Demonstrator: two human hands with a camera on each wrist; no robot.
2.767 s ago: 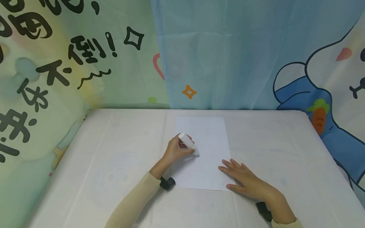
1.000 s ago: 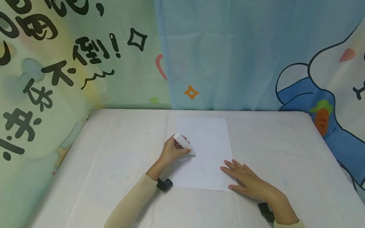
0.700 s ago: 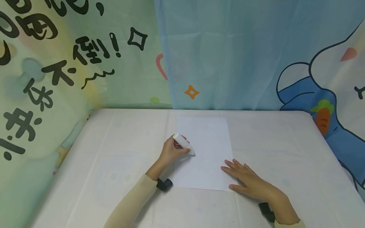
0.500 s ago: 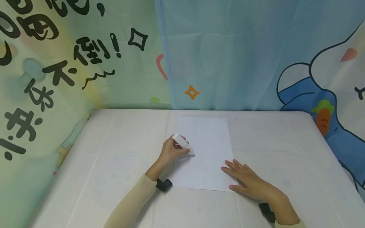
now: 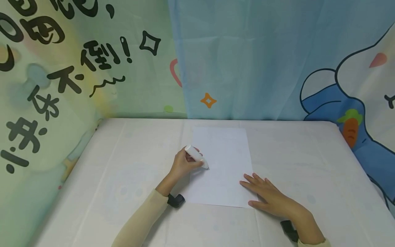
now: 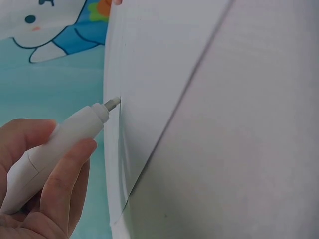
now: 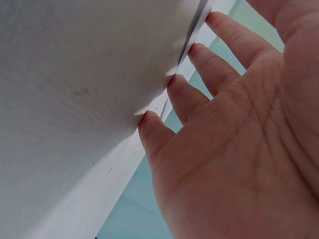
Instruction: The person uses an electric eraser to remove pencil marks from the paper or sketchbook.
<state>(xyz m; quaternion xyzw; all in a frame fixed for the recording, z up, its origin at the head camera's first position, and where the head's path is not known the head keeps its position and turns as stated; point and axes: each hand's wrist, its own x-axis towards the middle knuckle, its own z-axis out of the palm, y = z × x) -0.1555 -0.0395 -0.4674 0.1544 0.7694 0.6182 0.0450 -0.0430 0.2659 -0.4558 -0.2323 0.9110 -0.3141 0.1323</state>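
A blank-looking white sheet of paper (image 5: 223,147) lies flat on the white-covered table. The left hand (image 5: 182,165) grips a thick white pen-like tool (image 5: 196,156), tilted, its tip down at the left part of the sheet. In the left wrist view, the thumb and fingers of the left hand (image 6: 55,172) wrap the white barrel (image 6: 75,132), and a narrow grey tip meets the paper (image 6: 154,64). The right hand (image 5: 270,197) is spread, its fingertips at the sheet's lower right edge. In the right wrist view, the fingers of the right hand (image 7: 219,139) touch down along the paper's edge.
A white cloth (image 5: 139,147) covers the table. Behind it hang a green curtain with black writing and a blue curtain (image 5: 262,68) with a cartoon figure and carrot. Dark wrist cameras (image 5: 176,201) sit on both wrists.
The left hand and the white tool have shifted slightly left across the sheet, with the tip staying low at the paper. The right hand keeps its place at the sheet's edge.
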